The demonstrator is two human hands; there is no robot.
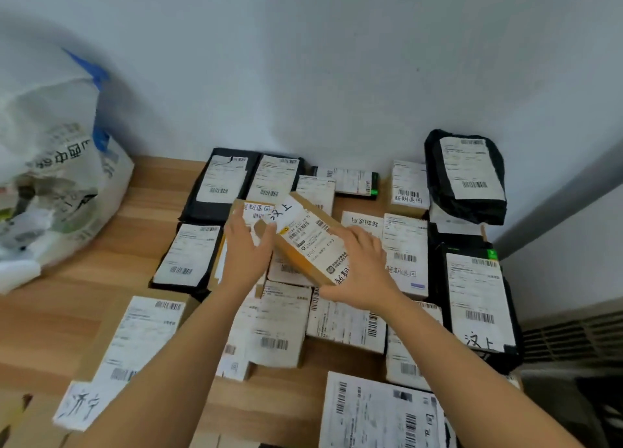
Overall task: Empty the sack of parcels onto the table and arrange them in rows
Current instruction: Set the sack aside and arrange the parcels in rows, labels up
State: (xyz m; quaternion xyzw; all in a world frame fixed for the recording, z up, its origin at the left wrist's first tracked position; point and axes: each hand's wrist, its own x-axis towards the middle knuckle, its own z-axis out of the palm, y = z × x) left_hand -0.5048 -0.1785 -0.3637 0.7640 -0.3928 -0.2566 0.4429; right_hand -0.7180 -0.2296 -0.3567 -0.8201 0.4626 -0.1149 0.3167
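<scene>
We find the sack (50,178) at the table's (151,211) far left, parcels (347,323) in rough rows across its middle and right up to the wall (337,76), one bag (467,174) propped in the far right corner, and a box (303,242) raised over the middle rows between the left hand (247,245) and right hand (359,265).

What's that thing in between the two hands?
A tilted brown cardboard box. The left hand touches one end, the right hand holds the other; the head view shows it.

Sack (50,178), far-left corner of bench (101,279): cut by picture's left edge. Parcel (377,414), near edge: cut below. Labels (472,299): print blurred.
</scene>
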